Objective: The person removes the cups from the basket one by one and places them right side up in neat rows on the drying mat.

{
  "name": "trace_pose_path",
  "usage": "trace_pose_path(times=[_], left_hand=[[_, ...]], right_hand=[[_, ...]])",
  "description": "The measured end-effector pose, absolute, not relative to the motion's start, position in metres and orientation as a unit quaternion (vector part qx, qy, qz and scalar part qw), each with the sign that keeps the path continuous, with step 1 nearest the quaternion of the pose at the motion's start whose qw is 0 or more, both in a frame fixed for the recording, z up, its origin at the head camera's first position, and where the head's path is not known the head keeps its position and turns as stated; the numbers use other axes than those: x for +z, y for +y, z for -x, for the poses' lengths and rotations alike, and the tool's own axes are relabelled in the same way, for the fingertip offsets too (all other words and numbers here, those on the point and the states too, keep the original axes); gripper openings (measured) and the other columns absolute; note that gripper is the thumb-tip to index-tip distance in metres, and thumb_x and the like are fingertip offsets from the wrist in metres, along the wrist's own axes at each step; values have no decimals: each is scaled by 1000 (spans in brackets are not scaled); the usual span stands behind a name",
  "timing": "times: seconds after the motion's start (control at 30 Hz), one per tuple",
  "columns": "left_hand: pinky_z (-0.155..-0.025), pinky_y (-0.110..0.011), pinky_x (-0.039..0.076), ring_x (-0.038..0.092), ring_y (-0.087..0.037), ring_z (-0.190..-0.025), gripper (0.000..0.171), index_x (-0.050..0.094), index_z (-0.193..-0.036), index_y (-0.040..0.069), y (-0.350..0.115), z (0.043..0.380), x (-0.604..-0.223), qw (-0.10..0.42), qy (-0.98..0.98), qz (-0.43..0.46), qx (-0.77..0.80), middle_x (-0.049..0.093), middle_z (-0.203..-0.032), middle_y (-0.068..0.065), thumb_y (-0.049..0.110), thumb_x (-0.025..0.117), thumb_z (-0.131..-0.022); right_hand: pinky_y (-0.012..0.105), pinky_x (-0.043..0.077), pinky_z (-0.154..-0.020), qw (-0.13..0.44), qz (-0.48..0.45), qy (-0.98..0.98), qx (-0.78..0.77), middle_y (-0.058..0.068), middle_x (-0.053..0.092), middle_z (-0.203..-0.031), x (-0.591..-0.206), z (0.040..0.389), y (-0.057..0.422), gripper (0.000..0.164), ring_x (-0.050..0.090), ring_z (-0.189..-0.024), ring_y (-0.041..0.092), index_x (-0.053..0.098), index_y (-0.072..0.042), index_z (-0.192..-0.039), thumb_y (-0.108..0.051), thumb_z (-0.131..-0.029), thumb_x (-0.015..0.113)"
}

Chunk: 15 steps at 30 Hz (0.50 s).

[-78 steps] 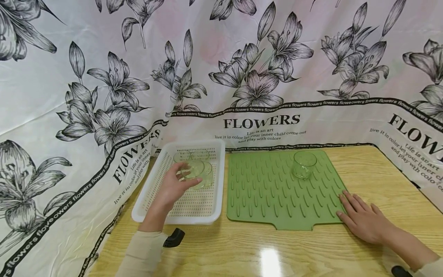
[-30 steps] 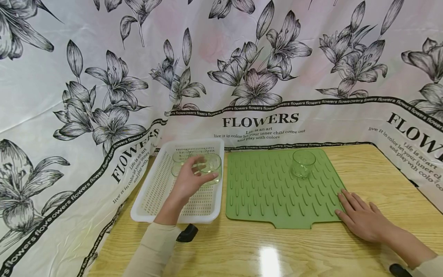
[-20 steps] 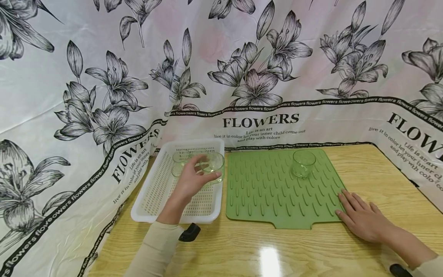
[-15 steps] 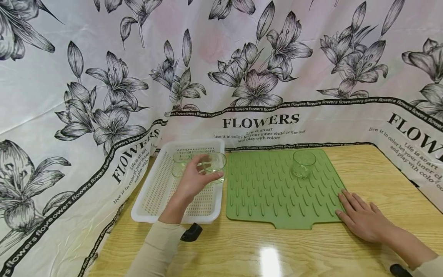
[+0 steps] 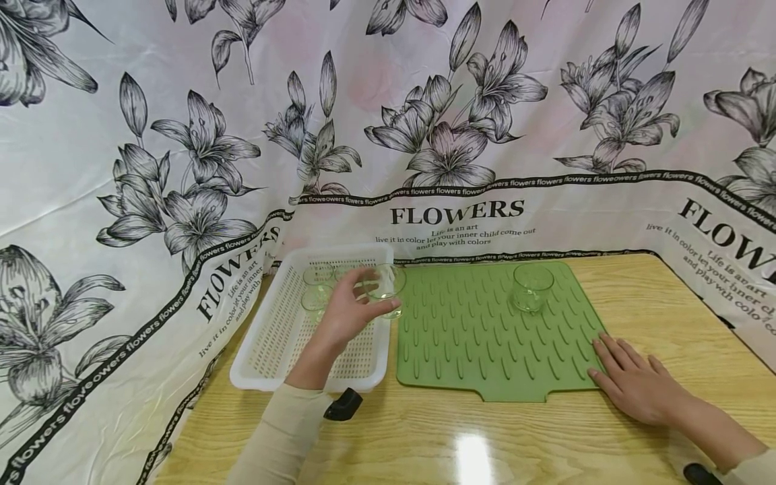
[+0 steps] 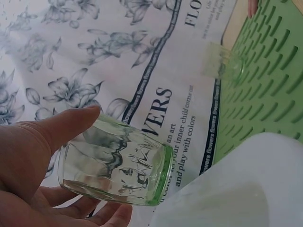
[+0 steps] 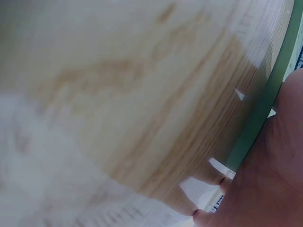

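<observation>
My left hand holds a clear glass tumbler between thumb and fingers, over the right rim of the white perforated basket. In the left wrist view the tumbler is seen side-on, its thick greenish base pointing away from the palm. Other glass tumblers stand in the back of the basket, one partly hidden by the hand. One more tumbler stands on the green ridged mat, towards its back right. My right hand lies flat, straight fingertips on the mat's right edge.
The wooden table carries the basket on the left with the mat close beside it. A flower-printed cloth hangs behind and along the left side. The mat has a tab at its front edge.
My left hand has lifted the tumbler from among the glasses in the basket and moved it right to the basket's rim beside the mat. My right hand has stayed in place.
</observation>
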<state>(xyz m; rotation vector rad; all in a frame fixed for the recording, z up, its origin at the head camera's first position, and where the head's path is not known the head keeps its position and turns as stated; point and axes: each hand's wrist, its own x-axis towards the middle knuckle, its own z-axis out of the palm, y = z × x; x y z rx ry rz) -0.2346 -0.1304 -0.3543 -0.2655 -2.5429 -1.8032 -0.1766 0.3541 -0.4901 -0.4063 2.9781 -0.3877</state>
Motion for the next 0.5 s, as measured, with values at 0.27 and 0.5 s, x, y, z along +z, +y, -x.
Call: trace_pose_path(times=[0.27,0.5], left_hand=[[-118,-47,39,48,-39,-138,82,45,-150,7,-123,234,-352,3,-809,94,-580,54,-144,-11,21,88,-82],[-117,-46,39,51,-35,-136,80,48,-149,9,-116,236,-353,4,-811,102,-576,55,-144,-12,21,88,-81]], right_hand=[[84,14,-103,54,133,981,-129,33,17,-163,-491,177,354,71,18,-145,59,23,10,-157,-42,-112,36],[83,16,-103,46,135,982,-120,33,18,-163,-492,177,354,70,21,-144,59,25,10,-157,-42,-111,37]])
